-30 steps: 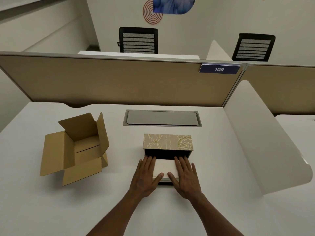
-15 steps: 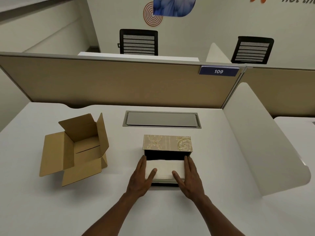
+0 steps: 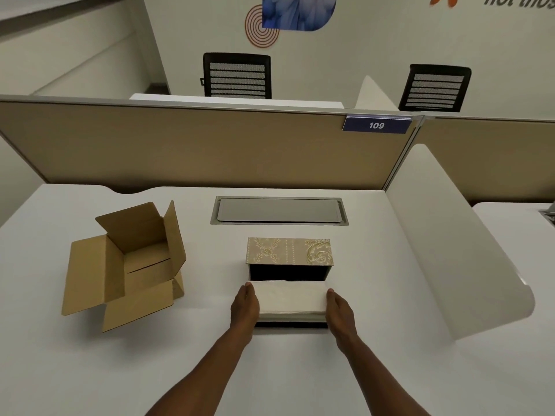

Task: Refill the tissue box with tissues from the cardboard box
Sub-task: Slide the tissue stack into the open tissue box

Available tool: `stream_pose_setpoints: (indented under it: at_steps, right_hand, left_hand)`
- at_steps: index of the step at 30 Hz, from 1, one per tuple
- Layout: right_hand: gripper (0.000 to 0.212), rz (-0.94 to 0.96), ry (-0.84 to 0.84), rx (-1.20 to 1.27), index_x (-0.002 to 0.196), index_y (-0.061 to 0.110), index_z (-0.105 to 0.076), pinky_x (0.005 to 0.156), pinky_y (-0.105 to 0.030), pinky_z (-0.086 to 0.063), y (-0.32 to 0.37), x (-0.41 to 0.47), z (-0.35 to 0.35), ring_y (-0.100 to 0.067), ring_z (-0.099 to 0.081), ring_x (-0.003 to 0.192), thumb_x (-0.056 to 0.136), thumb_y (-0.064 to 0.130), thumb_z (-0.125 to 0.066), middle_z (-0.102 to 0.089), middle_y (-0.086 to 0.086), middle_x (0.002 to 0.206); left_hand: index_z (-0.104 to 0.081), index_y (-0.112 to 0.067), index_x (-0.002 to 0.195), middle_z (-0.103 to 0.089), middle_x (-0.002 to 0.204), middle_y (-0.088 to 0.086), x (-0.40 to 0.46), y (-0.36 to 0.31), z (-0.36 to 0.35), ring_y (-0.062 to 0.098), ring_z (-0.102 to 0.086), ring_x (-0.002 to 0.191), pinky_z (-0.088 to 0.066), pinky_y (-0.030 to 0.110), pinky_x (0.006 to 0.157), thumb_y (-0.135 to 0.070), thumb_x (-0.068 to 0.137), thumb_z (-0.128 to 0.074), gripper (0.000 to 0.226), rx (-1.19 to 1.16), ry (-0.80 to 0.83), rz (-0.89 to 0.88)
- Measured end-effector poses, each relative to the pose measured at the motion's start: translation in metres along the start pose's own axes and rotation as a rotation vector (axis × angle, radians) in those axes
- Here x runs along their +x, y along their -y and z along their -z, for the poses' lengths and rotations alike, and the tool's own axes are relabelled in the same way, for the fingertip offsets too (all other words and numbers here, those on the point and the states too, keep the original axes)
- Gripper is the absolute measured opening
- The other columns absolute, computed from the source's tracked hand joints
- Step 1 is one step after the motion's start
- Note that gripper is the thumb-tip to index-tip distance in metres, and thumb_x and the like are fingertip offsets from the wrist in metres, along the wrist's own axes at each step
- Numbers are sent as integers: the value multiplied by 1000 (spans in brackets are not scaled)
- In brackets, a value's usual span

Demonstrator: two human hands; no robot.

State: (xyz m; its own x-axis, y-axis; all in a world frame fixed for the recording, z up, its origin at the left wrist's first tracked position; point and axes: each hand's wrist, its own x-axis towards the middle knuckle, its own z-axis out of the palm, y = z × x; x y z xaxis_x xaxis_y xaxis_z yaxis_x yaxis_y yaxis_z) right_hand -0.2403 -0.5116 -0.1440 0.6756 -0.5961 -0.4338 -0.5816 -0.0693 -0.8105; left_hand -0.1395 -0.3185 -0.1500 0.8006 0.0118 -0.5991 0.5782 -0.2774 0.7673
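Note:
A beige patterned tissue box (image 3: 289,251) stands open in the middle of the white desk, its lid raised at the back and its dark inside showing. A stack of white tissues (image 3: 291,298) lies in the box's tray. My left hand (image 3: 244,306) presses flat against the stack's left end. My right hand (image 3: 341,310) presses against its right end. The brown cardboard box (image 3: 132,265) sits to the left with its flaps open, and no tissues show inside it.
A grey cable hatch (image 3: 279,210) is set into the desk behind the tissue box. A tan partition (image 3: 195,145) closes the back, a white curved divider (image 3: 444,250) the right side. Two black chairs stand beyond.
My hands have slid from lying on top of the tissue stack outward to its left and right ends, uncovering the stack's top.

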Motion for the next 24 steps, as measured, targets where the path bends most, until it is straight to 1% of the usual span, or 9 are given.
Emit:
stream_pose_setpoints:
  at_steps: [2,4,6,8,10,12,14,21,24]
  right_hand:
    - [43,0,1,-26,106,16,-65,78,-30,-46,0,1,-2,-11,-60,89,109,41,-30,-68,-6,108]
    - [40,3,-15,-43,100,17,-62,81,-31,-44,0,-1,-6,-8,-58,85,110,39,-30,-66,-5,103]
    - [40,4,-35,-37,104,16,-62,88,-33,-44,0,-1,-9,-17,-60,93,110,38,-30,-64,-3,105]
    - [40,10,-43,-30,107,16,-63,92,-33,-44,0,-2,-11,-21,-59,100,110,38,-29,-63,-2,106]
    - [38,33,-56,-53,101,17,-61,88,-33,-43,0,-5,-12,-20,-58,95,110,37,-29,-65,-3,103]
    - [43,65,-72,-98,96,12,-62,84,-33,-42,-1,-7,-12,-19,-59,88,110,35,-29,-68,-7,100]
    - [47,74,-79,-124,98,6,-65,81,-33,-42,0,-8,-12,-18,-59,84,110,34,-29,-70,-10,98]
    - [43,76,-70,-135,105,11,-65,87,-34,-45,2,-10,-7,-24,-60,96,110,35,-29,-67,-5,102]
    - [44,64,-68,-127,108,10,-66,86,-33,-44,2,-9,-7,-24,-60,97,110,35,-29,-67,-6,106]
  left_hand:
    - [-37,-18,154,-42,155,11,-2,-2,-1,32,-41,140,-34,45,118,-50,106,-25,59,16,0,15]
    - [-38,-17,153,-44,154,12,-3,-5,-1,32,-43,139,-35,45,117,-50,106,-24,59,36,-4,14]
    - [-39,-17,153,-45,153,12,-3,-5,1,32,-44,138,-36,46,117,-50,106,-24,59,60,2,-1]
    - [-39,-17,152,-46,152,12,-3,-5,2,32,-44,137,-37,45,117,-50,106,-24,59,84,11,-17]
    - [-41,-16,151,-48,150,12,-4,-3,2,32,-47,135,-39,42,114,-49,107,-24,58,116,11,-34]
    - [-44,-16,149,-51,147,13,-5,-2,2,32,-49,132,-40,42,110,-47,107,-23,56,153,3,-57]
    - [-44,-16,149,-51,147,13,-6,-2,2,32,-49,131,-41,43,111,-46,107,-23,55,175,-1,-63]
    - [-40,-18,151,-50,149,12,-8,-5,1,32,-48,134,-39,46,115,-46,107,-22,55,224,-9,-78]
    - [-36,-18,154,-46,153,11,-7,-6,0,32,-44,139,-35,46,117,-46,107,-22,57,251,12,-74]
